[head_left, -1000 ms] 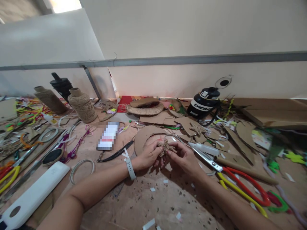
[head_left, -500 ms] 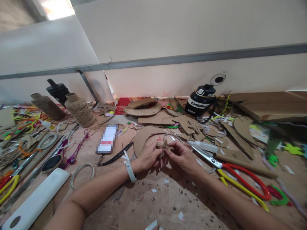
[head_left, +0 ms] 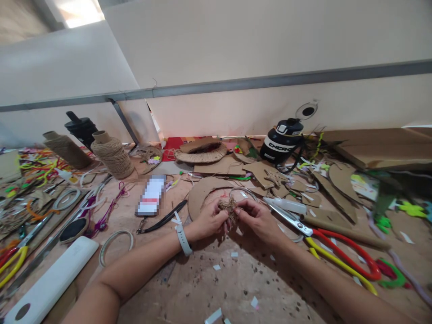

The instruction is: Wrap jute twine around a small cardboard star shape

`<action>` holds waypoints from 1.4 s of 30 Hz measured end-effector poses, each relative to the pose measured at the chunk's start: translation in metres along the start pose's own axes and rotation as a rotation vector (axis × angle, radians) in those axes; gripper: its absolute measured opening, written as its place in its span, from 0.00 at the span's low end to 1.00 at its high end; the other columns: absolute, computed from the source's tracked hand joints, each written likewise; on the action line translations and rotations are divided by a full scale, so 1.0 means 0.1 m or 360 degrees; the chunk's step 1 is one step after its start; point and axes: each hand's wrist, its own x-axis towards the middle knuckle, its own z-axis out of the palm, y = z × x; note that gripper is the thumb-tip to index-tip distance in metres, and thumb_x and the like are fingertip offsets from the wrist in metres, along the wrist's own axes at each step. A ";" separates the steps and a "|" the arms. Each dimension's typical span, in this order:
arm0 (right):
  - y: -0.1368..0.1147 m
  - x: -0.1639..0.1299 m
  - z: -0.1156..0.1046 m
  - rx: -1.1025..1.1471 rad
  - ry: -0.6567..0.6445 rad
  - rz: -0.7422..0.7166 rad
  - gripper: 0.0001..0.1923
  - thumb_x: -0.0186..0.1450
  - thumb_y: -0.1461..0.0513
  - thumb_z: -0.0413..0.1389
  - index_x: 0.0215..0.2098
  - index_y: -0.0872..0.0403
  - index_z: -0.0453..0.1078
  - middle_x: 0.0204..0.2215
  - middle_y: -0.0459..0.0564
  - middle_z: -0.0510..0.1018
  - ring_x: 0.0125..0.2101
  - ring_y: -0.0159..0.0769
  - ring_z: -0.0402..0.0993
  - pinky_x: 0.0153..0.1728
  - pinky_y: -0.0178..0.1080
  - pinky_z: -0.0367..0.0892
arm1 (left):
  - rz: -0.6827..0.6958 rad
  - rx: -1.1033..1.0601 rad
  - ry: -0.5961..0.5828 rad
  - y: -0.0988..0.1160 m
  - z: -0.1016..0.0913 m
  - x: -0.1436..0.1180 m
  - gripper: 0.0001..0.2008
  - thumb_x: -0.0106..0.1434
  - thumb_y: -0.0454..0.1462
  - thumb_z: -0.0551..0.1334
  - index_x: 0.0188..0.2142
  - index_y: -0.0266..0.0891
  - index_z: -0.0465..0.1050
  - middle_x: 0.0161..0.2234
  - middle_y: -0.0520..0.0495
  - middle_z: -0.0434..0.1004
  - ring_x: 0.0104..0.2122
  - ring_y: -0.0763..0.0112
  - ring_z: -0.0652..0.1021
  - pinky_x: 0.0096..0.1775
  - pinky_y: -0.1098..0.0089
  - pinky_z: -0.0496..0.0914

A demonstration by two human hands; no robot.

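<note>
Both hands meet over the middle of the table around a small twine-wrapped piece (head_left: 228,207), brown and knotted, with loose strands. My left hand (head_left: 211,221) pinches it from the left side, a white watch band at that wrist. From the right, the fingertips of my right hand (head_left: 254,219) are closed on its edge. Fingers cover much of the piece, so its full shape is hidden. Just behind the hands lies a cardboard crescent (head_left: 199,193). Red-and-yellow scissors (head_left: 303,228) and a white glue bottle (head_left: 286,205) rest right of my right hand.
Twine spools (head_left: 113,157) stand at the back left, a black bottle (head_left: 281,141) at the back right. A phone (head_left: 150,196) lies left of the hands, near a long white device (head_left: 54,279). Cardboard scraps (head_left: 219,165) line the back; paper bits dot the front.
The twine-wrapped piece has turned in my fingers and looks more bunched. My right fingertips have shifted slightly around its right edge. Everything else stays in place.
</note>
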 end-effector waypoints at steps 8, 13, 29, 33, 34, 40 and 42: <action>-0.02 -0.01 0.02 -0.0045 0.0034 0.0012 0.15 0.63 0.49 0.61 0.37 0.51 0.73 0.29 0.47 0.78 0.29 0.36 0.72 0.30 0.38 0.66 | -0.0104 -0.0112 -0.0025 0.05 0.00 -0.03 0.15 0.64 0.45 0.58 0.43 0.37 0.63 0.22 0.55 0.72 0.16 0.78 0.69 0.18 0.78 0.57; -0.04 -0.01 0.03 -0.0078 0.0016 0.0018 0.17 0.62 0.47 0.61 0.36 0.51 0.73 0.28 0.46 0.77 0.26 0.34 0.69 0.27 0.37 0.64 | -0.0159 -0.0129 -0.0112 0.05 -0.01 -0.02 0.24 0.62 0.52 0.61 0.47 0.38 0.58 0.20 0.57 0.71 0.15 0.76 0.70 0.16 0.79 0.55; -0.07 0.00 0.04 0.0077 -0.0011 0.0151 0.21 0.57 0.45 0.65 0.36 0.51 0.70 0.27 0.45 0.77 0.25 0.34 0.71 0.25 0.37 0.64 | 0.0109 -0.0027 -0.0014 -0.01 -0.04 0.02 0.15 0.60 0.43 0.65 0.41 0.37 0.65 0.25 0.55 0.70 0.21 0.77 0.70 0.26 0.75 0.66; -0.08 -0.01 0.06 0.0177 0.0053 0.0241 0.21 0.57 0.45 0.65 0.36 0.50 0.69 0.24 0.43 0.76 0.22 0.31 0.68 0.22 0.35 0.61 | -0.0004 -0.0191 -0.0012 0.06 -0.01 -0.02 0.20 0.62 0.45 0.63 0.49 0.38 0.63 0.29 0.54 0.72 0.21 0.77 0.72 0.24 0.75 0.67; -0.09 -0.02 0.07 0.0181 0.0064 0.0256 0.22 0.57 0.45 0.66 0.36 0.50 0.69 0.24 0.43 0.76 0.21 0.31 0.68 0.22 0.35 0.61 | -0.0020 -0.0217 -0.0008 0.06 0.00 -0.02 0.22 0.61 0.46 0.64 0.50 0.38 0.62 0.29 0.54 0.72 0.20 0.77 0.72 0.23 0.75 0.68; -0.19 0.00 0.02 0.0120 -0.0010 0.0327 0.21 0.57 0.45 0.65 0.34 0.51 0.69 0.23 0.43 0.74 0.20 0.31 0.66 0.21 0.35 0.60 | -0.0119 -0.0203 -0.0102 0.04 -0.01 -0.02 0.29 0.60 0.50 0.65 0.53 0.39 0.59 0.26 0.55 0.72 0.19 0.76 0.73 0.20 0.76 0.65; -0.20 0.01 -0.01 0.0085 0.0013 0.0294 0.19 0.59 0.46 0.63 0.34 0.52 0.70 0.23 0.43 0.73 0.21 0.32 0.67 0.22 0.35 0.62 | -0.0164 -0.0215 -0.0098 0.06 -0.02 -0.03 0.27 0.59 0.49 0.65 0.52 0.38 0.60 0.24 0.57 0.72 0.17 0.78 0.70 0.20 0.77 0.64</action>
